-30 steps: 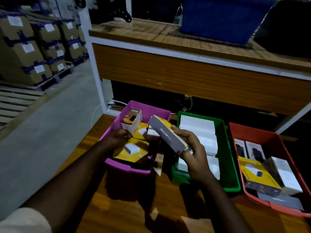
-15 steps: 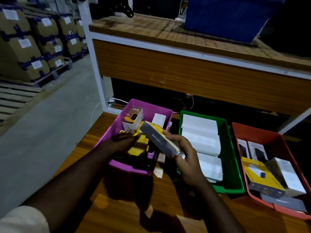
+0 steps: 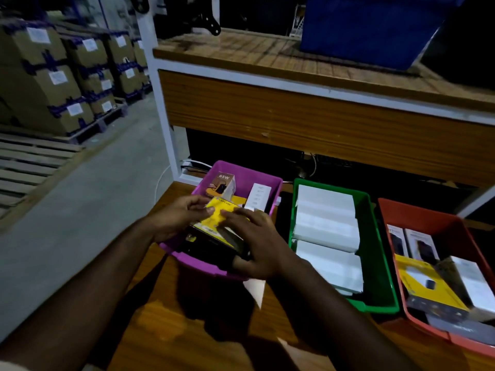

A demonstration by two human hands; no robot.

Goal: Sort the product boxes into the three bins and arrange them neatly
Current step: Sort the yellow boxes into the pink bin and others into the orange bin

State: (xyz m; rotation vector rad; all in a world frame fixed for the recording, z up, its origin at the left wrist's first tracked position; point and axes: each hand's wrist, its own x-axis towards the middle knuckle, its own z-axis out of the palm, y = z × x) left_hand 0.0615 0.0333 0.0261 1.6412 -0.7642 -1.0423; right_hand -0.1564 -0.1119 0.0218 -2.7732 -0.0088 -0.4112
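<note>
Head view: both hands' fingers [image 3: 235,214] hold yellow box [image 3: 217,215] inside purple bin [image 3: 267,183].

"65W" reads in white on the top face of a small brown charger box [image 3: 221,184] standing at the far left of the purple bin [image 3: 270,183]. The yellow box [image 3: 218,213] in the same bin, under both hands, carries a dark brand line along its far edge, too blurred to read. The white upright box [image 3: 257,195] beside it bears small grey marks that cannot be made out. White labels sit on the stacked cartons [image 3: 64,76] at far left, their print illegible. The red bin's boxes [image 3: 420,243] show pictures, with no readable wording.
</note>
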